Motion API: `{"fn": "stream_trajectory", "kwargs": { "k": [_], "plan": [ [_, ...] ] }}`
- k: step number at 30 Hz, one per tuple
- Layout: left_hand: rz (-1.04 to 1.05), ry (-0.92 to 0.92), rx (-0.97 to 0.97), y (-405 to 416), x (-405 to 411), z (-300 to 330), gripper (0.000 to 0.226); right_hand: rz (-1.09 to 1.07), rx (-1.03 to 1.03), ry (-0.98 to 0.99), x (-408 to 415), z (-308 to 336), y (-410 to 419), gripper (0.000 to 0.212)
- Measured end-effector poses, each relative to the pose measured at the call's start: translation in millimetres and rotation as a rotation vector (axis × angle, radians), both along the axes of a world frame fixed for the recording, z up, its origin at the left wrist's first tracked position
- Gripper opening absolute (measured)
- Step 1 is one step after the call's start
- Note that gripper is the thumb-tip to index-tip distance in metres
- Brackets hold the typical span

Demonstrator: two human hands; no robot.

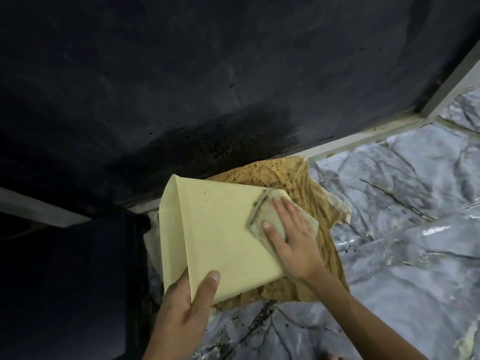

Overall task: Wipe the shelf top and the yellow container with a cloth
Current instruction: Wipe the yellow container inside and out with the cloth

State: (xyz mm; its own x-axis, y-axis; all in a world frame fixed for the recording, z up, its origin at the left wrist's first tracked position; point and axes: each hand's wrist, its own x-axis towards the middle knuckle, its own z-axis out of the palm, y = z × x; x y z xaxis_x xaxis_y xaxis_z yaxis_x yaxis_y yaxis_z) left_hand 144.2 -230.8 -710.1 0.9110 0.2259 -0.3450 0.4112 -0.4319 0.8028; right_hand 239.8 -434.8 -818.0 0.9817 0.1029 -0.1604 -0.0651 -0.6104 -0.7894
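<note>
Cloth (270, 219), folded and grimy, lies under flat, open right hand (292, 237) on yellow container (220, 237). Left hand (187, 302) grips container's near corner, tilted over stained shelf top (402, 216). Advice: steady hold, overlapping strokes, refold to clean face.

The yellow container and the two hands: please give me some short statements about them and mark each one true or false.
1. The right hand presses a folded cloth flat on the yellow container. True.
2. The left hand rests on the marble-patterned surface, away from the container. False: it grips the container's near corner.
3. The cloth shows dark dirt along its edge. True.
4. The container stands directly on the marble-patterned surface. False: a stained brown sheet lies under it.
</note>
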Motion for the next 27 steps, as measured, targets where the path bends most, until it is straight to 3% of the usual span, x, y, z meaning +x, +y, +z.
{"fn": "stream_trajectory", "kwargs": {
  "k": [3,5,9,14,18,23,27],
  "plan": [
    [-0.031,-0.038,0.067,1.2,-3.6,-1.9,0.034,-0.094,-0.036,0.06,-9.5,-4.7,-0.3,0.07],
    [-0.048,-0.016,0.027,5.2,-2.2,-2.1,0.025,0.002,-0.035,0.015,-29.3,15.5,23.7,0.065],
    [-0.109,0.002,0.022,6.6,3.5,2.4,0.036,0.266,0.072,-0.112,-33.6,72.2,76.0,0.054],
    [-0.056,0.009,-0.023,6.1,0.1,-1.3,0.035,0.349,0.036,-0.362,2.9,79.2,84.8,0.057],
    [-0.013,0.017,-0.03,12.1,-6.5,-4.6,0.031,0.311,-0.085,-0.179,-4.4,42.7,57.1,0.073],
    [-0.024,0.039,0.024,5.3,-5.9,-2.0,0.029,0.037,-0.153,0.082,43.2,0.2,14.6,0.076],
    [-0.099,0.046,0.049,2.6,-2.8,0.9,0.035,0.092,-0.065,0.051,48.8,24.5,40.8,0.065]
  ]
}}
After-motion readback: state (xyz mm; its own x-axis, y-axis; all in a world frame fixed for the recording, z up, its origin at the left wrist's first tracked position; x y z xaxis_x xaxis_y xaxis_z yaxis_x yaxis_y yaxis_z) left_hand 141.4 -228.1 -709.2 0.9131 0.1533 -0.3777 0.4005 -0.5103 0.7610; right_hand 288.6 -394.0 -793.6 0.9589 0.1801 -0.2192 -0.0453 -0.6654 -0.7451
